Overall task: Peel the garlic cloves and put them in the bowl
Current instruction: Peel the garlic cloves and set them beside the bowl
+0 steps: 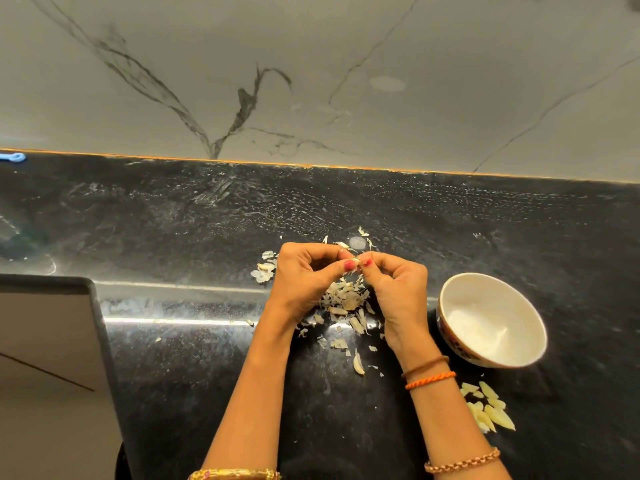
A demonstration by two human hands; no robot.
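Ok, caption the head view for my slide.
Both hands, left hand and right hand, pinch a garlic clove above peel scraps; the bowl looks empty.

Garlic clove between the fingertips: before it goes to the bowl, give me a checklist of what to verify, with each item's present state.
1. Garlic clove held: ok, the left hand and the right hand both pinch it.
2. Clove fully peeled: cannot tell, fingertips cover most of it.
3. Bowl upright and open on the right hand's side: ok.
4. Bowl holds peeled cloves: not ok, it looks empty.
5. Peeled cloves lie on the counter near the bowl rather than in it: not ok.
6. Peel pile kept apart from the bowl: ok.
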